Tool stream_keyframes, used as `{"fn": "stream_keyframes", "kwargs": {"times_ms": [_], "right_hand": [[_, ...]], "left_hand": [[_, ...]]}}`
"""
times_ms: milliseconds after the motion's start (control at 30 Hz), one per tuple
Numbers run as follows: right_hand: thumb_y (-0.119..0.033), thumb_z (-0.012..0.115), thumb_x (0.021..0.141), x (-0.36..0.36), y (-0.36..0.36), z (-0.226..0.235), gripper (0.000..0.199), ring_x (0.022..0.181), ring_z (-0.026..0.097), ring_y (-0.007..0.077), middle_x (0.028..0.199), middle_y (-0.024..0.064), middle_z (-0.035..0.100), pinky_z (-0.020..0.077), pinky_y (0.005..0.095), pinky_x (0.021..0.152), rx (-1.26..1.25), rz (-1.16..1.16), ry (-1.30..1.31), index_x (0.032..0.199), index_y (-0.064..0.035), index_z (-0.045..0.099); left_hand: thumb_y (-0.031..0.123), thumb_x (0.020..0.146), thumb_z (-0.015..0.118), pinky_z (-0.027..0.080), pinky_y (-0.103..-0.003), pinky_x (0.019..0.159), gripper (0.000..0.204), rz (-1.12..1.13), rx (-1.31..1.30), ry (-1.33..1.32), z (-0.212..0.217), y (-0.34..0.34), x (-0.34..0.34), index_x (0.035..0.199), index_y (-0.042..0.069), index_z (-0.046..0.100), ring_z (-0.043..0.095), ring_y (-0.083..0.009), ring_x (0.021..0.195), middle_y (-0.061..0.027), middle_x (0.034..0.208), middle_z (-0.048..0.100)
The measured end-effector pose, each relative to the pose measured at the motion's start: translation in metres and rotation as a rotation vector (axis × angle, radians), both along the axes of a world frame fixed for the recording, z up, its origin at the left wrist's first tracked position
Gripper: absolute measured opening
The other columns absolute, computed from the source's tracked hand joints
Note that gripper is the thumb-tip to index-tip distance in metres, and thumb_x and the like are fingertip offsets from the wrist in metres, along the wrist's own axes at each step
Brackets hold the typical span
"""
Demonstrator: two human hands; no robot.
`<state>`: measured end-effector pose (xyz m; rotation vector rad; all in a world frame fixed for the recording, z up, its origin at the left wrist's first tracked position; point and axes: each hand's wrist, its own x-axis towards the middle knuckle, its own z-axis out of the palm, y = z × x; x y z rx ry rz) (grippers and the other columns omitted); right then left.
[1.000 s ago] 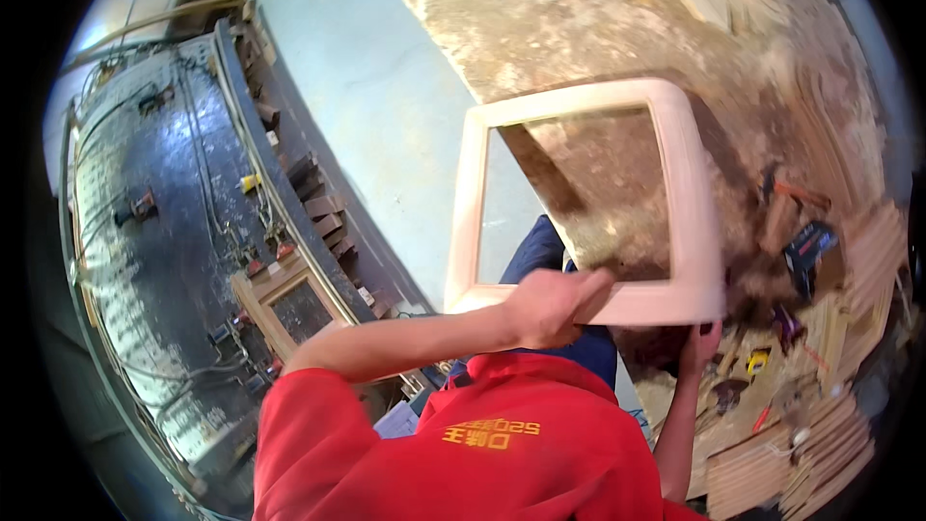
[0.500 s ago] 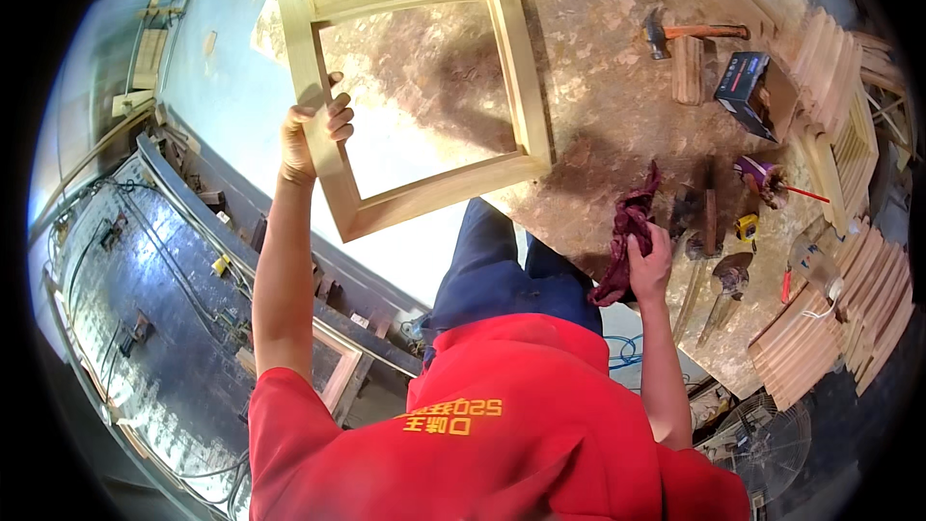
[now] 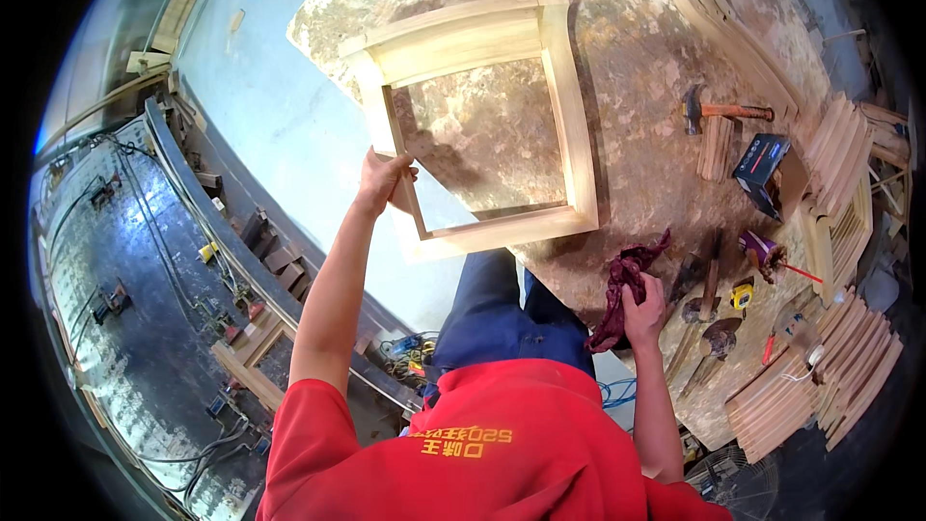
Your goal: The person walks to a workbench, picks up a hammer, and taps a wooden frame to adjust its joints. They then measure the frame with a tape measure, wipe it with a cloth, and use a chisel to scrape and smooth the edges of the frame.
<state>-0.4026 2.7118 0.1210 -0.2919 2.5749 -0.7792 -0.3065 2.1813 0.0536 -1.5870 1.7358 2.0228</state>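
While the left hand (image 3: 386,178) grips the frame (image 3: 479,125) by 1 rail above the bench (image 3: 646,164), the right hand (image 3: 644,304) clutches a rag (image 3: 625,282) near the frame's lower corner. Wiping looks next, needing the frame held steady.

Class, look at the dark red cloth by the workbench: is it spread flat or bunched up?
Bunched up. The dark red cloth is crumpled in the right hand, one end trailing onto the bench edge.
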Motion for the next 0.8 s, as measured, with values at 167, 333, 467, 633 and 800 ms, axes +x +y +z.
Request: {"fn": "stream_keyframes", "kwargs": {"times_ms": [167, 333, 467, 633, 800], "right_hand": [[-0.010, 0.073, 0.091, -0.037, -0.014, 0.005, 0.032, 0.108, 0.060, 0.0373, 0.113, 0.0179, 0.062, 0.0481, 0.0432, 0.098, 0.033, 0.025, 0.044, 0.120, 0.0001, 0.063], [-0.014, 0.070, 0.094, -0.104, -0.033, 0.009, 0.032, 0.106, 0.059, 0.0405, 0.112, 0.0205, 0.061, 0.0480, 0.0465, 0.095, 0.090, 0.052, 0.247, 0.120, 0.0010, 0.062], [-0.016, 0.069, 0.096, -0.165, -0.062, 0.009, 0.032, 0.107, 0.060, 0.0422, 0.113, 0.0218, 0.062, 0.0489, 0.0465, 0.094, 0.093, 0.130, 0.440, 0.122, 0.0023, 0.062], [-0.022, 0.068, 0.097, -0.192, -0.083, -0.015, 0.041, 0.112, 0.058, 0.0446, 0.118, 0.0236, 0.061, 0.0468, 0.0493, 0.097, 0.232, 0.209, 0.298, 0.130, -0.0004, 0.058], [-0.022, 0.073, 0.091, -0.171, -0.086, -0.034, 0.058, 0.121, 0.054, 0.0466, 0.130, 0.0266, 0.057, 0.0444, 0.0511, 0.104, 0.247, 0.271, 0.236, 0.139, 0.0007, 0.050]], "left_hand": [[0.030, 0.082, 0.076, 0.059, -0.038, 0.074, 0.040, -0.322, -0.331, -0.298, 0.011, -0.004, 0.000, 0.105, -0.001, 0.066, 0.071, -0.0214, 0.075, -0.0101, 0.086, 0.072], [0.071, 0.081, 0.070, 0.057, -0.040, 0.079, 0.068, -0.752, -0.347, -0.532, 0.029, -0.019, -0.010, 0.108, 0.008, 0.075, 0.075, -0.0290, 0.086, -0.0113, 0.091, 0.078], [0.077, 0.093, 0.051, 0.054, -0.043, 0.086, 0.074, -0.744, -0.447, -0.487, 0.031, -0.025, 0.008, 0.102, 0.008, 0.076, 0.072, -0.0333, 0.094, -0.0124, 0.095, 0.077], [0.040, 0.106, 0.049, 0.050, -0.039, 0.072, 0.045, -0.400, -0.605, -0.097, -0.027, -0.028, 0.078, 0.098, 0.001, 0.070, 0.062, -0.0252, 0.074, -0.0110, 0.077, 0.062], [0.024, 0.102, 0.058, 0.046, -0.030, 0.063, 0.026, -0.004, -0.435, -0.101, -0.037, -0.002, 0.089, 0.110, -0.001, 0.059, 0.055, -0.0120, 0.066, -0.0049, 0.076, 0.059]]}}
